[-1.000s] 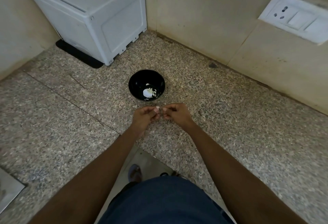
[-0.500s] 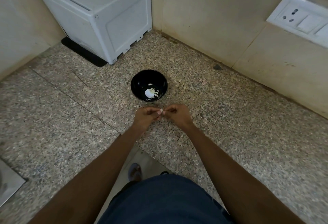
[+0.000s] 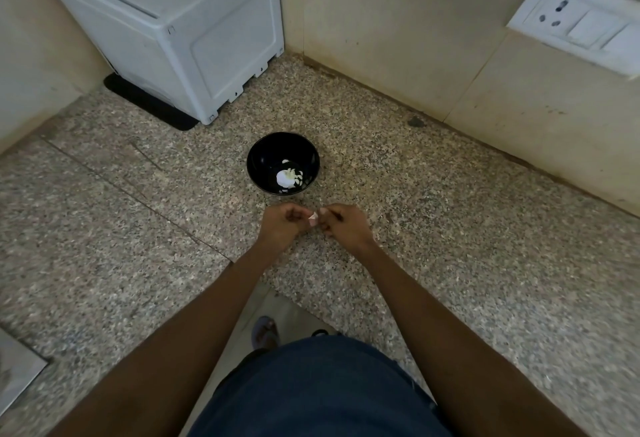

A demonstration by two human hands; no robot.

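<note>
A black bowl (image 3: 257,158) stands on the speckled stone counter (image 3: 450,228) and holds a white lump with small white pieces (image 3: 289,178). Just in front of the bowl my two hands meet above the counter. My left hand (image 3: 282,227) has its fingers curled and pinches a small white piece (image 3: 313,217) at its fingertips. My right hand (image 3: 346,228), also curled, pinches the same piece from the right side. What the piece is cannot be told.
A white box-shaped appliance (image 3: 194,38) sits on a black mat in the back left corner. A white socket and switch plate (image 3: 581,20) is on the right wall. The counter's front edge runs near my body, and a metal sheet (image 3: 17,374) lies at the lower left.
My hands stay together in front of the bowl with only small finger movements on the white piece. The view has shifted slightly.
</note>
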